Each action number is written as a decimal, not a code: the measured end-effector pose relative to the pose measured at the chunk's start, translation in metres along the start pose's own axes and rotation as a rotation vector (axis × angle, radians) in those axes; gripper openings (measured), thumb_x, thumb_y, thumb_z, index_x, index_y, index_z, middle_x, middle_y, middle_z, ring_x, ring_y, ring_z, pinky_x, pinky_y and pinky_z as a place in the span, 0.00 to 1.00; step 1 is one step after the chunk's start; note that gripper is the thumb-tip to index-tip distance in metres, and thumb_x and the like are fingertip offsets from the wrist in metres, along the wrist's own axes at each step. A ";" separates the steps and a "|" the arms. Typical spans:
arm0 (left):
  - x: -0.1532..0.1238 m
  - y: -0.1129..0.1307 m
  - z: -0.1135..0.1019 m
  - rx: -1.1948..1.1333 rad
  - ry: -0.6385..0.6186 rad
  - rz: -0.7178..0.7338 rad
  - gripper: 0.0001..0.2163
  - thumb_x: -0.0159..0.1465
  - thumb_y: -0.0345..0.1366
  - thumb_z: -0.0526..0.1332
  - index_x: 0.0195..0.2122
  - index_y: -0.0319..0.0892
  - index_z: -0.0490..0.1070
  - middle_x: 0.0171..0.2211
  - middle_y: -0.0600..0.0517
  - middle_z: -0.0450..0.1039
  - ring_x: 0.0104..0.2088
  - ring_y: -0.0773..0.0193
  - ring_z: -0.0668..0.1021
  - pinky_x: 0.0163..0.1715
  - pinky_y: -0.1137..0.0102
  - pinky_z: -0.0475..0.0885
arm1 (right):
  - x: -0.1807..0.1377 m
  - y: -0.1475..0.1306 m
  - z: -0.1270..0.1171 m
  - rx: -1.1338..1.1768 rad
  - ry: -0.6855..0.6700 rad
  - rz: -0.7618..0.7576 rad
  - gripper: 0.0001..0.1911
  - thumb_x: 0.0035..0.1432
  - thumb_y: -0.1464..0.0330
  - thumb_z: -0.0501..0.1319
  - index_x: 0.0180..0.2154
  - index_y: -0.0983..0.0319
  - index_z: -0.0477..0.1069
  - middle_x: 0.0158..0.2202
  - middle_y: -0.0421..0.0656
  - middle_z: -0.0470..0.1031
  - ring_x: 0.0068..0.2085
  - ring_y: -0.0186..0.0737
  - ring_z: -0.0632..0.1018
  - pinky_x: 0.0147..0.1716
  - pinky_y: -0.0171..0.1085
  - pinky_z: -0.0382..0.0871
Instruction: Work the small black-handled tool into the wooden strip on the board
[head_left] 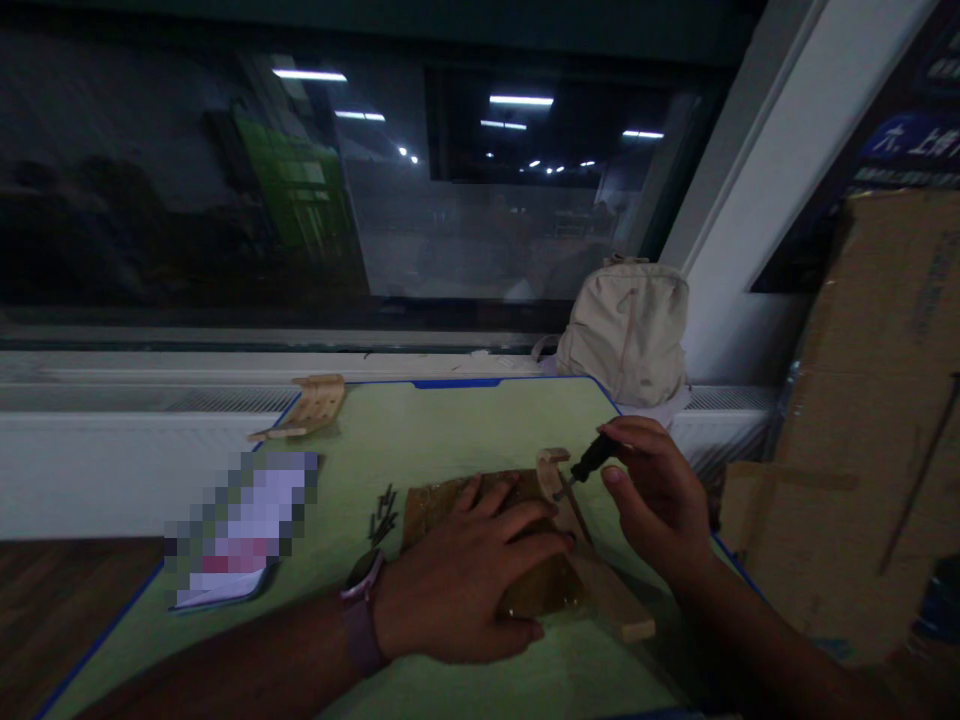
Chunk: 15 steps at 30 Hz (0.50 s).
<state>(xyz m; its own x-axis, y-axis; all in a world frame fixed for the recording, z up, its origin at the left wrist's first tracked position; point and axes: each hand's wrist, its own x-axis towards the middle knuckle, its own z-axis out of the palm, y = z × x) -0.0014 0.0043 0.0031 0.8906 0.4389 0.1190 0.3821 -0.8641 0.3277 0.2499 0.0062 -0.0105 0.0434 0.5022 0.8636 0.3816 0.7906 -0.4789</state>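
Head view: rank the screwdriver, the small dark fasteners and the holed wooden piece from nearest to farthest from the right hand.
1. Screwdriver, touching the right hand.
2. Dark fasteners, left of the left hand.
3. Holed wooden piece, at the table's far left corner.

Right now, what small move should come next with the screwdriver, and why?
Probably a slight turn of the screwdriver: the right hand's fingertips are at its handle, its shaft appears to meet the wooden piece, and the left hand lies spread over the brown panel.
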 end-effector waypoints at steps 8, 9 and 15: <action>0.000 -0.001 0.000 0.015 0.016 0.022 0.35 0.65 0.50 0.74 0.71 0.51 0.66 0.70 0.48 0.68 0.72 0.36 0.63 0.72 0.38 0.56 | -0.004 -0.005 0.004 0.146 -0.038 0.131 0.15 0.72 0.71 0.65 0.56 0.49 0.79 0.48 0.44 0.83 0.46 0.41 0.87 0.45 0.41 0.86; 0.000 -0.001 0.000 0.012 0.019 0.020 0.35 0.65 0.50 0.74 0.71 0.52 0.65 0.70 0.49 0.68 0.72 0.36 0.63 0.72 0.38 0.56 | -0.004 -0.004 0.004 0.132 -0.008 0.119 0.15 0.71 0.72 0.67 0.55 0.50 0.79 0.47 0.43 0.82 0.45 0.40 0.86 0.43 0.40 0.85; -0.001 -0.001 0.001 0.001 0.012 0.019 0.36 0.64 0.50 0.74 0.71 0.53 0.65 0.70 0.49 0.69 0.71 0.36 0.65 0.71 0.37 0.56 | 0.000 0.002 0.000 0.018 0.008 -0.025 0.14 0.69 0.71 0.68 0.54 0.51 0.79 0.43 0.44 0.78 0.44 0.41 0.81 0.41 0.39 0.82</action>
<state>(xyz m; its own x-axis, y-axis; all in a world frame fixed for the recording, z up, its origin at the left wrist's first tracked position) -0.0023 0.0047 0.0017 0.8945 0.4258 0.1364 0.3657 -0.8723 0.3247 0.2504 0.0084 -0.0112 0.0415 0.4790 0.8768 0.3663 0.8092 -0.4594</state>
